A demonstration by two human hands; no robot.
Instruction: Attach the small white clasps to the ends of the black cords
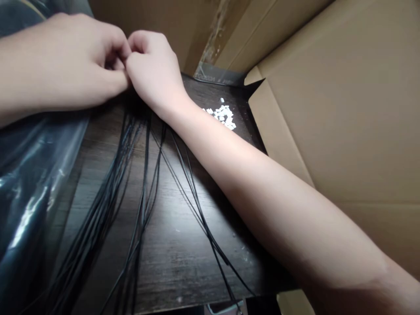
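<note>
Two hands are seen at the top of the desk (183,262). The left hand (75,57) is curled up, with its fingers tucked in and its thumb pressed close. The right hand (152,65) is curled too, and its fingertips are pushed against those of the left hand. Something small seems to be pinched where they meet, but it is hidden by the fingers, so it cannot be told what is held.

A bunch of thin black cords (144,183) is spread over the dark wood. The cords are drawn together under the two hands and fan out toward the near edge of the desk. Some are crossed over each other.

A little pile of white bits (223,116) is left just beyond the right wrist, near the back corner. None of these bits can be seen on the cords.

How much is done cannot be read for sure. It is judged that only the cord ends at the fingers are being worked on, and that many cords and white bits are not yet dealt with.

A shiny plastic bag (29,183) is laid on the left. A big cardboard box (344,109) is stood on the right.
</note>
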